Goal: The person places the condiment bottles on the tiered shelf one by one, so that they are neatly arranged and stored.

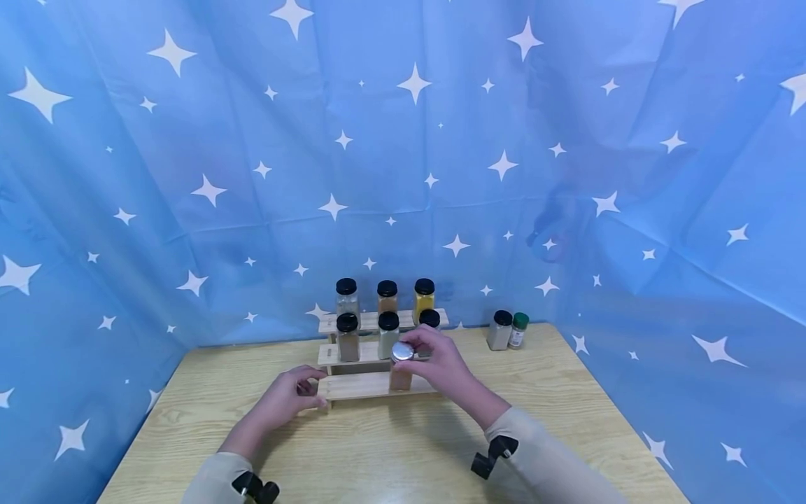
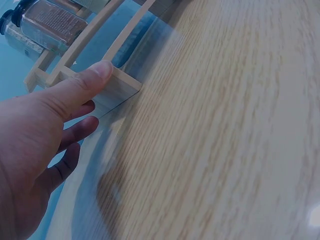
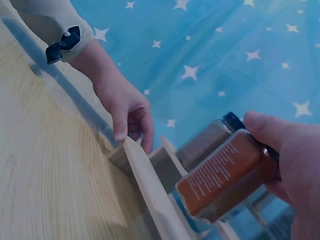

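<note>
While the left hand (image 1: pixel 286 399) pinches the wooden spice rack (image 1: pixel 359 385) at its nine o'clock end, right hand (image 1: pixel 441 367) curled round a silver-lidded spice jar (image 1: pixel 401 367), on the lowest step.

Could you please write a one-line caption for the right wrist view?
Right hand grips a brown spice jar over the wooden rack while the left hand holds the rack's end.

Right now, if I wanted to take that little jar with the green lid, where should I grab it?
Probably around its sides, just under the green lid, coming from the front right. The green-lidded jar stands upright on the table, close beside a black-lidded jar on its left, so that side is crowded. Its right side and front are free.
</note>
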Action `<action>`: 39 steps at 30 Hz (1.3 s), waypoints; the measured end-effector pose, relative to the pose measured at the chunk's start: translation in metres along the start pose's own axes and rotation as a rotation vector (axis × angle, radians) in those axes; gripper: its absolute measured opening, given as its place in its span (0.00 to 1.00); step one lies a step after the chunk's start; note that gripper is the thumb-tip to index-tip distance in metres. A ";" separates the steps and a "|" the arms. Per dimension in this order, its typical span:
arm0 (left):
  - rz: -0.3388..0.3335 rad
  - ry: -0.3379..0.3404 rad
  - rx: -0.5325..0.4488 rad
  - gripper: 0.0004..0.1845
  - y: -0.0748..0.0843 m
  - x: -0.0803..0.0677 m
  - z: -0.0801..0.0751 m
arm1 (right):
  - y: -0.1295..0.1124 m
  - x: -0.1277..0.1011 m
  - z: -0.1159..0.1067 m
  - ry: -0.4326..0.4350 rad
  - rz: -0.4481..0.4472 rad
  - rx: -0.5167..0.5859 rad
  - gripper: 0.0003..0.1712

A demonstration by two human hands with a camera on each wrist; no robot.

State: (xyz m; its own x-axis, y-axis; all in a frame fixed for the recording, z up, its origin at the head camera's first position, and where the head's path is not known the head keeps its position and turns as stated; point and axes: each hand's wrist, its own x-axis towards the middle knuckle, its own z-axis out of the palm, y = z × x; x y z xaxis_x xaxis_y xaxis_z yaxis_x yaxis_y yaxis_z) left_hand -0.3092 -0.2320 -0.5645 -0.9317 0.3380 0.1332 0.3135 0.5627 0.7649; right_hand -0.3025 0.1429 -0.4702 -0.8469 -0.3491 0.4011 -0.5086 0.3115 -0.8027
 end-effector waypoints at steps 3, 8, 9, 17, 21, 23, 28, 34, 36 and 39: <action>-0.003 -0.003 0.001 0.31 0.001 0.000 0.000 | -0.001 0.002 0.007 -0.012 -0.011 0.004 0.23; -0.008 -0.008 -0.004 0.31 0.002 0.000 0.000 | -0.002 0.007 0.019 -0.034 -0.036 0.026 0.23; -0.008 -0.007 -0.005 0.31 0.002 0.000 0.000 | -0.002 0.008 0.021 -0.036 -0.037 0.019 0.23; -0.002 -0.003 0.003 0.30 -0.001 0.000 0.001 | -0.006 0.017 0.041 -0.040 -0.026 -0.074 0.25; 0.000 0.005 0.006 0.31 -0.002 0.000 0.001 | -0.009 0.023 0.051 -0.062 -0.068 -0.122 0.25; -0.003 0.009 0.006 0.31 -0.002 0.000 0.001 | -0.012 0.026 0.056 -0.082 -0.092 -0.131 0.24; 0.002 0.007 -0.001 0.30 -0.002 0.001 0.001 | -0.014 0.031 0.066 -0.115 -0.094 -0.138 0.23; 0.020 0.009 0.015 0.30 -0.002 0.000 0.000 | -0.015 0.037 0.078 -0.100 -0.101 -0.138 0.23; 0.015 0.012 0.023 0.30 -0.002 0.000 0.000 | -0.017 0.036 0.080 -0.107 -0.111 -0.151 0.23; 0.009 0.014 0.031 0.30 -0.002 0.000 0.001 | -0.019 0.035 0.084 -0.124 -0.112 -0.175 0.23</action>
State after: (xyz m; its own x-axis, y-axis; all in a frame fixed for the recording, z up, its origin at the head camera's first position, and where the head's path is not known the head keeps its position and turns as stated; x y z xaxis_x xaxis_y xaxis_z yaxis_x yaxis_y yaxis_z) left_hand -0.3099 -0.2323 -0.5662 -0.9313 0.3324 0.1492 0.3271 0.5826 0.7440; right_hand -0.3095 0.0506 -0.4779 -0.7636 -0.4927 0.4174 -0.6266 0.4094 -0.6632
